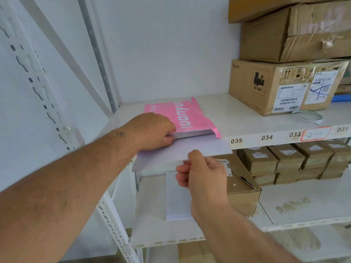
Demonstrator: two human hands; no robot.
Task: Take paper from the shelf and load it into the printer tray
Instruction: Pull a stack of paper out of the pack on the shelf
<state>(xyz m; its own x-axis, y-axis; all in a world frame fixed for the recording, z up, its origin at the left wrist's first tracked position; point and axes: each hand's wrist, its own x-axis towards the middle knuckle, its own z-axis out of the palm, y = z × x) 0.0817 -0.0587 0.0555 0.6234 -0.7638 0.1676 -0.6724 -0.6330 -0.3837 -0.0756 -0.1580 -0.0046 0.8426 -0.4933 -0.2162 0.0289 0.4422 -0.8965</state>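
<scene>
Pink ream wrapper (187,115) is pinned on the shelf (252,128) by left hand (152,130) – fingers pressed flat – so paper sheets (182,151), pinched by right hand (202,172) w/ thumb on top, can be slid out.

1. Upper shelf (247,118) – white board, its front edge labelled 035, 034, 033, 031, with a red-outlined tag beside 033.
2. On it at the left, a pink paper pack (182,116), open end at the shelf's front edge.
3. At the right, a PICO cardboard box (266,86) with more cartons stacked on top.
4. Lower shelf (303,205) – a white paper stack (176,198), a brown box (243,190) beside it, rows of small brown boxes (296,160) behind.
</scene>
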